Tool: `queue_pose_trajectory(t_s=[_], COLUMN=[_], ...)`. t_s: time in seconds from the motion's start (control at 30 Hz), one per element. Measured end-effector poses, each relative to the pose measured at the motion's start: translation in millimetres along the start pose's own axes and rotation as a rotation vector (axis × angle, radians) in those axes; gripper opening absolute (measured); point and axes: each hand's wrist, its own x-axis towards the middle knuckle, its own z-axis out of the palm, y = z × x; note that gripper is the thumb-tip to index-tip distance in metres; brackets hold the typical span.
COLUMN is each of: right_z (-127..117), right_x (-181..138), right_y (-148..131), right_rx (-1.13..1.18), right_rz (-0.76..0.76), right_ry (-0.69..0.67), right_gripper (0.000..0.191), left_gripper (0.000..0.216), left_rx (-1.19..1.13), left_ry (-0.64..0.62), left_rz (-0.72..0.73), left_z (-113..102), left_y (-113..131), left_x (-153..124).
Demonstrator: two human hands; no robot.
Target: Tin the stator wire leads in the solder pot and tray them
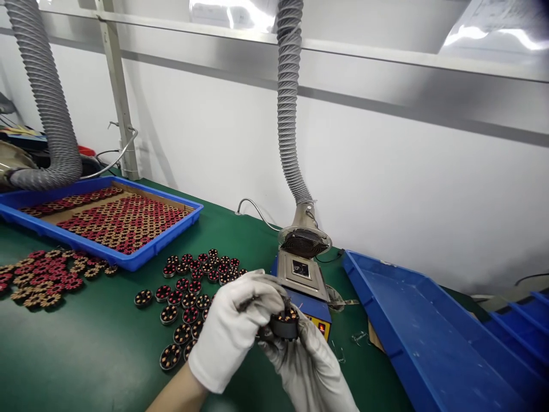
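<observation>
Both my hands wear white gloves, greyed at the fingers. My right hand (311, 357) is closed round the side of a round black motor part (284, 327) with copper-coloured coils showing on top. My left hand (235, 323) reaches over it from the left, its fingers bent at the top and near side of the part. Whether those left fingertips pinch a wire or the part itself is hidden. Just behind the hands stands a solder pot (302, 280) with a metal top plate and a blue body. Left of my left hand lie several similar black-ringed motor parts (190, 300) with red or copper coils.
A blue tray (158, 243) at the left holds rows of coil cores, with a loose pile of cores (47, 274) before it. An extraction hood (305, 240) on a grey hose hangs over the pot. Another blue tray (412, 320) stands right, near wire scraps (359, 337).
</observation>
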Motion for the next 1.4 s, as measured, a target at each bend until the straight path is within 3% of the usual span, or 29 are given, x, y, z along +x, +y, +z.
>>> queue_pose_trajectory(t_s=[0.07, 0.17, 0.23, 0.3, 0.4, 0.47, 0.57, 0.63, 0.73, 0.8, 0.87, 1.0, 1.1, 1.2, 1.33, 1.4], right_z=[1, 3, 4, 3, -1, -2, 0, 2, 1, -3, -8, -13, -11, -5, -4, -6], right_x=[0, 3, 4, 5, 4, 3, 2, 2, 0, -1, 0, 5, 6, 2, -3, -3], right_y=[0, 2, 2, 2, 0, -1, 1, 2, 1, -1, -3, -1, 1, 1, -4, -6], right_rx=[-0.005, 0.031, 0.047, 0.032, -0.006, -0.008, 0.027, 0.038, 0.03, 0.042, 0.067, 0.06, 0.009, 0.017, 0.045, 0.067], right_rz=[-0.005, -0.048, -0.073, -0.072, -0.053, -0.053, -0.07, -0.068, -0.028, 0.019, 0.047, 0.007, 0.011, 0.039, 0.076, 0.081], right_ry=[0.013, 0.053, 0.092, 0.124, 0.116, 0.1, 0.108, 0.117, 0.071, 0.021, -0.018, 0.015, 0.047, -0.018, -0.055, -0.047], right_gripper=[0.027, 0.026, 0.029, 0.032, 0.031, 0.029, 0.03, 0.031, 0.029, 0.027, 0.027, 0.03, 0.036, 0.028, 0.025, 0.026], left_gripper=[0.018, 0.016, 0.013, 0.015, 0.018, 0.02, 0.022, 0.017, 0.017, 0.015, 0.014, 0.05, 0.036, 0.018, 0.017, 0.015], left_rx=[-0.069, -0.048, -0.07, -0.12, -0.16, -0.108, -0.01, -0.067, -0.179, -0.167, -0.09, 0.179, 0.172, 0.04, -0.158, -0.131], left_ry=[0.048, -0.171, -0.241, -0.165, 0.056, 0.096, -0.144, -0.209, -0.087, 0.045, 0.069, -0.273, -0.346, -0.274, 0.045, 0.089], left_rz=[-0.117, -0.192, -0.168, -0.139, -0.125, -0.185, -0.243, -0.222, -0.19, -0.149, -0.126, -0.055, 0.015, 0.006, -0.057, -0.135], left_z=[0, 4, 8, 8, 3, 1, 5, 9, 10, 6, 1, 0, 2, 2, -2, -4], left_y=[3, 7, 7, 6, 7, 9, 10, 7, 3, 4, 9, 16, 11, 2, 3, 9], left_x=[0, 0, 0, -1, 0, 1, 2, 2, 1, 1, 0, 0, 1, 3, 3, 3])
